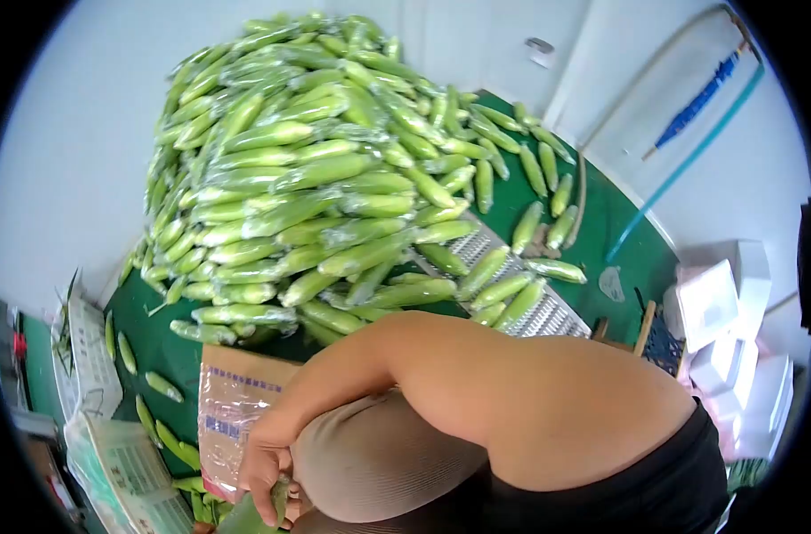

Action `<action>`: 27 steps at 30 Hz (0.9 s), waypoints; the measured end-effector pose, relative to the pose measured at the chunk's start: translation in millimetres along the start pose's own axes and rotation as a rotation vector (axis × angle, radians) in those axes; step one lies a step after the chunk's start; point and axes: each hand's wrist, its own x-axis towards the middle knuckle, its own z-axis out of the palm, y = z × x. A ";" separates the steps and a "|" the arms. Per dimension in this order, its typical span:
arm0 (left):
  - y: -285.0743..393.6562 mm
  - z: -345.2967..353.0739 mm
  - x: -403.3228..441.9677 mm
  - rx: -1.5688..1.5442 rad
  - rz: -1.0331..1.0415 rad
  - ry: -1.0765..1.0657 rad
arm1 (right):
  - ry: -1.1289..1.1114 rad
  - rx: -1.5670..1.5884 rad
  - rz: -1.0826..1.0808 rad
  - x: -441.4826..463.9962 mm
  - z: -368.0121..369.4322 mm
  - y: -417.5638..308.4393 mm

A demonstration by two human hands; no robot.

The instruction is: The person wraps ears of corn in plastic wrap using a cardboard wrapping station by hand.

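At the lower left, my right hand (265,476) is closed on a green corn cob (248,516) in its husk. The cob's lower part runs out of the frame. My right arm reaches across a knee (379,458) in grey-brown ribbed fabric. Of my left hand (204,527), only a small bit of skin seems to show at the bottom edge, near the cob; its fingers are hidden. A cardboard box (232,383) under clear film, with blue print, lies just beyond my right hand.
A large heap of film-wrapped corn (290,169) fills the green floor (615,222) ahead. Several cobs lie on a perforated metal strip (557,311). White plastic crates (134,463) and loose cobs are at left. White foam boxes (713,307) stand right; a blue umbrella (697,102) hangs on the wall.
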 end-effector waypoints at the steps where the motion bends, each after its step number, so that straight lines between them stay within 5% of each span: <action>1: -8.4 11.7 0.8 0.063 -0.053 0.028 | -0.148 0.146 0.038 -5.7 2.3 9.5; 8: -49.5 23.9 -6.9 0.337 -0.423 0.181 | 0.354 -0.053 -0.151 -50.8 20.3 13.8; 13: -43.1 2.1 -60.8 0.364 -0.772 0.262 | 0.998 0.357 -0.128 -154.3 -7.0 39.7; 15: -32.7 -8.4 -85.9 0.378 -0.909 0.268 | 1.129 0.481 -0.350 -221.4 -47.5 51.1; 16: -28.5 -12.1 -91.8 0.382 -0.960 0.272 | 1.488 0.416 -0.423 -253.1 -39.8 25.3; 18: -21.1 -19.8 -100.4 0.394 -1.041 0.268 | 1.719 0.400 -0.825 -336.6 -74.3 -23.9; 21: -29.0 -23.9 -100.2 0.402 -1.136 0.227 | 2.074 0.038 -1.156 -454.7 -79.2 -129.5; 25: -23.0 -32.6 -105.2 0.395 -1.226 0.167 | 2.345 -0.056 -1.016 -476.6 -87.3 -154.6; 26: -23.6 -37.4 -106.0 0.365 -1.253 0.149 | 2.279 -0.201 -0.989 -457.0 -98.8 -141.7; 27: -22.1 -46.6 -110.0 0.335 -1.277 0.123 | 2.073 -0.186 -0.693 -434.2 -98.9 -134.8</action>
